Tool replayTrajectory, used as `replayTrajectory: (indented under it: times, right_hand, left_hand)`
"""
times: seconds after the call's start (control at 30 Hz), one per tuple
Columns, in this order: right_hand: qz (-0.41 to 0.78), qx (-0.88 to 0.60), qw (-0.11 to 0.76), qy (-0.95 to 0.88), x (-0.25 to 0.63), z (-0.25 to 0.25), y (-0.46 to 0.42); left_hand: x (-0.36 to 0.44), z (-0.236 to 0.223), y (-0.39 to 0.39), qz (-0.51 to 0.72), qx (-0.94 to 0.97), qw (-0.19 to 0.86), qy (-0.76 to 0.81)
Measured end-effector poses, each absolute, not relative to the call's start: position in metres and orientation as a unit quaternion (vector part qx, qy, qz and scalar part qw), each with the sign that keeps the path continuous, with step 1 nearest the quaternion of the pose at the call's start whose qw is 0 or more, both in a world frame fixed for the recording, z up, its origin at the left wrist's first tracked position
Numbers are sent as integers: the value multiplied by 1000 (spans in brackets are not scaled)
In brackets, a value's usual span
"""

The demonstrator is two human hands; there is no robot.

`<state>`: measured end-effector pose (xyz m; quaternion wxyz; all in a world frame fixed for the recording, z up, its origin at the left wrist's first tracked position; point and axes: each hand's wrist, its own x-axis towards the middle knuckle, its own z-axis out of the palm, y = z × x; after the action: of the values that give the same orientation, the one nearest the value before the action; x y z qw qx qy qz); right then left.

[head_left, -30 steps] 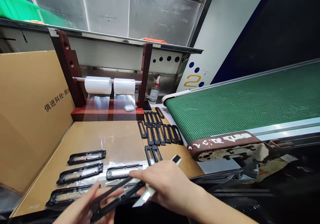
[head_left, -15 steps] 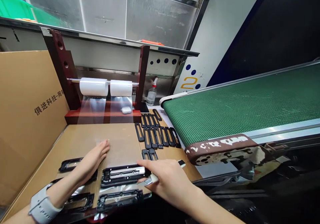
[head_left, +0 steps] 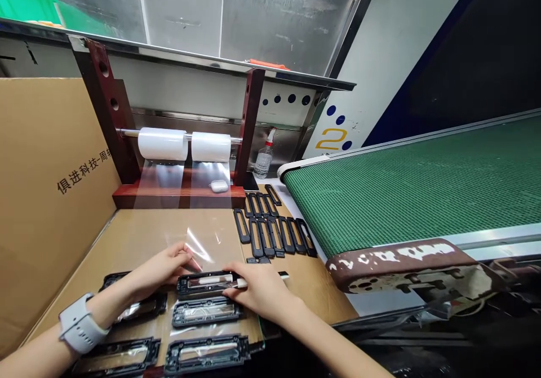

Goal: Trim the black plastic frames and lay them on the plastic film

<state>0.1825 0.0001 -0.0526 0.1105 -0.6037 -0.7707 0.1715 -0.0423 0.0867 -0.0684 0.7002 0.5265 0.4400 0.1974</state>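
My left hand (head_left: 171,262), a grey watch on its wrist, pinches clear plastic film (head_left: 198,245) that bends up and catches glare. Just below its fingers is a black rectangular frame (head_left: 205,283) with a long slot, tilted up from the board. My right hand (head_left: 262,288) is closed around a slim white utility knife (head_left: 242,283); its thumb and fingertips also touch the frame's right end. Nearer me lie more black frames, one (head_left: 207,311) directly below and another (head_left: 207,352) at the front edge, with film across them. My left forearm partly covers other frames (head_left: 131,355).
Two film rolls (head_left: 163,144) hang on a rod in a dark red stand (head_left: 180,198). Several black frames (head_left: 274,234) lie in rows at right. Beside them runs a green conveyor belt (head_left: 401,192). A cardboard box (head_left: 46,198) stands left; a clear bottle (head_left: 264,161) stands behind.
My left hand has gone from lying flat on the film to pinching it. My right hand has moved slightly left, and a frame is now lifted and tilted between the hands.
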Motion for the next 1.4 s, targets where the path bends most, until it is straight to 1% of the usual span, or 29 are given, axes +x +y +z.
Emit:
replayTrajectory:
  times: [0.37, 0.6, 0.7, 0.8, 0.87, 0.97, 1.03, 1.1, 1.17, 1.23, 1.4]
  right_hand:
    - [173, -607, 85, -771, 182, -53, 4]
    - [170, -613, 88, -766, 180, -54, 4]
    - [170, -617, 96, -762, 180, -52, 2]
    - [177, -636, 110, -743, 189, -46, -8]
    - [180, -663, 140, -713, 203, -42, -21]
    - [180, -712, 211, -645, 231, -42, -49]
    - [203, -739, 246, -594, 246, -50, -69]
    - [238, -753, 261, -555, 252, -62, -87]
    - [259, -759, 264, -536, 250, -75, -98]
    - [257, -765, 252, -534, 243, -84, -104]
    - [191, -793, 194, -545, 238, -82, -106]
  left_hand:
    - [-44, -67, 85, 160, 508, 746, 400]
    - [-42, -61, 79, 195, 499, 746, 395]
    - [-39, -58, 79, 226, 506, 724, 411]
    - [-39, -56, 82, 276, 526, 679, 432]
    - [-43, -56, 83, 315, 547, 632, 449]
    - [-51, -53, 76, 372, 578, 557, 466]
    - [-55, -51, 66, 395, 588, 527, 469]
    - [-55, -49, 52, 405, 590, 516, 472]
    - [-51, -50, 39, 399, 591, 520, 470]
    - [-44, -52, 27, 397, 593, 537, 450]
    - [-31, -53, 9, 446, 564, 559, 413]
